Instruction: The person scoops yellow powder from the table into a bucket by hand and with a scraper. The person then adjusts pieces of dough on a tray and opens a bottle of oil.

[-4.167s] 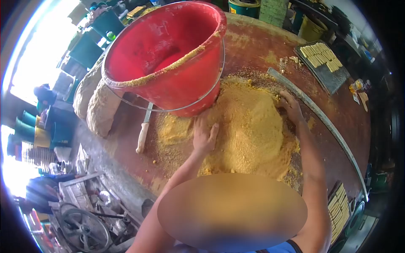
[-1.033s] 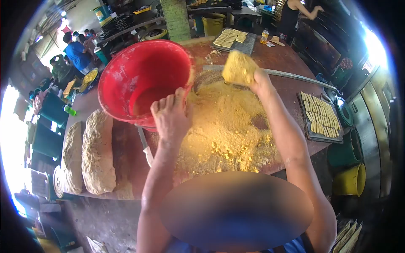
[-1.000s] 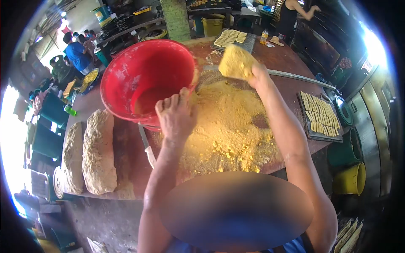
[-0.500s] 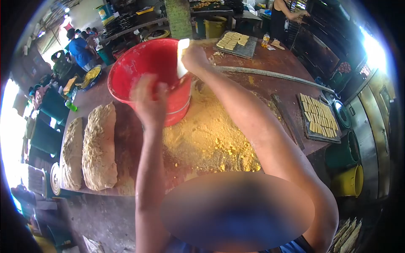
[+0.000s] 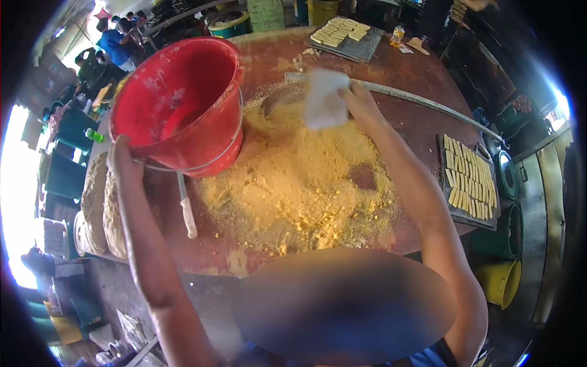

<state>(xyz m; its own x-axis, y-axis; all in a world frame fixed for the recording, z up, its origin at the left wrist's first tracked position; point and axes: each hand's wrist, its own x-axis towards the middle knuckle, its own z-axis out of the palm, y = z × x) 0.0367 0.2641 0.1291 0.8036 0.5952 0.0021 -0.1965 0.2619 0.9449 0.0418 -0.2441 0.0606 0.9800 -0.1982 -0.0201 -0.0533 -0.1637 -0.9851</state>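
One pale, flat scraper (image 5: 326,104) is clamped in the right hand (image 5: 361,103), over yellow crumbs (image 5: 299,183); the left hand (image 5: 125,158) touches the red bucket (image 5: 183,104) at its rim, closure unclear, with a knife (image 5: 188,214) to the hand's right.

A bottle (image 5: 397,35) stands near a dark tray (image 5: 367,48) of pale strips (image 5: 338,32), a knife (image 5: 188,218) well apart.

Bucket (image 5: 209,137) at left, crumbs (image 5: 287,183) at the middle of the table (image 5: 416,137).
A knife (image 5: 189,219) lies before the bucket, dough logs (image 5: 114,211) left of the knife; behind the crumbs runs a bar (image 5: 397,93), one tray (image 5: 365,52) beyond it, another tray (image 5: 445,189) at the right.
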